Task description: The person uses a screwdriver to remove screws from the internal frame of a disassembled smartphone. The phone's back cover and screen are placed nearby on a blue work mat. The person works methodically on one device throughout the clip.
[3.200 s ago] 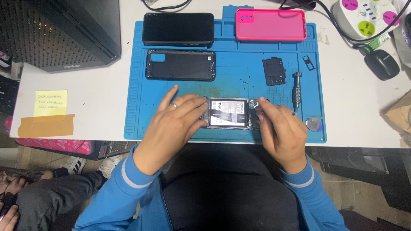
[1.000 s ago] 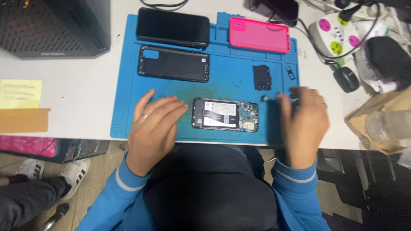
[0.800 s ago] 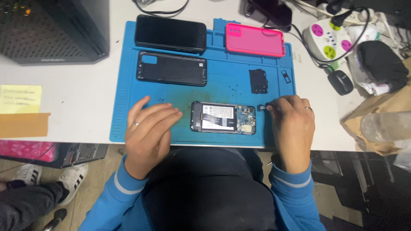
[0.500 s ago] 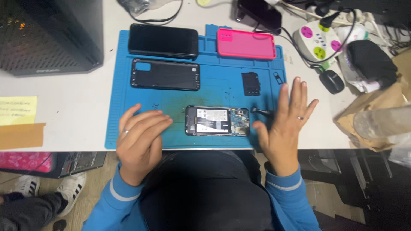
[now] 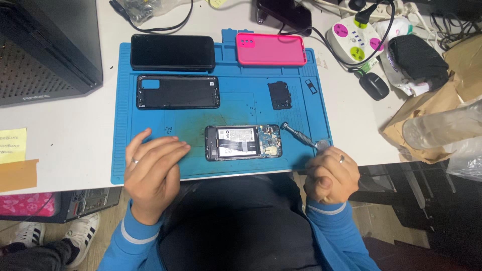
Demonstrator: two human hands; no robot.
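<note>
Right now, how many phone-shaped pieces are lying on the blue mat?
4: a black phone top left, a pink case top right, a black back cover below the phone, an opened phone between the hands. None looks hidden.

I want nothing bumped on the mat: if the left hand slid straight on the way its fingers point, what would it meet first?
The left hand lies flat on the blue mat, fingers aimed right and slightly away from the person. Going straight on, it would probably first meet the left end of the opened phone.

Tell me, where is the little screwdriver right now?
In the head view, the screwdriver lies on the blue mat, right of the opened phone and just above the curled right hand.
</note>
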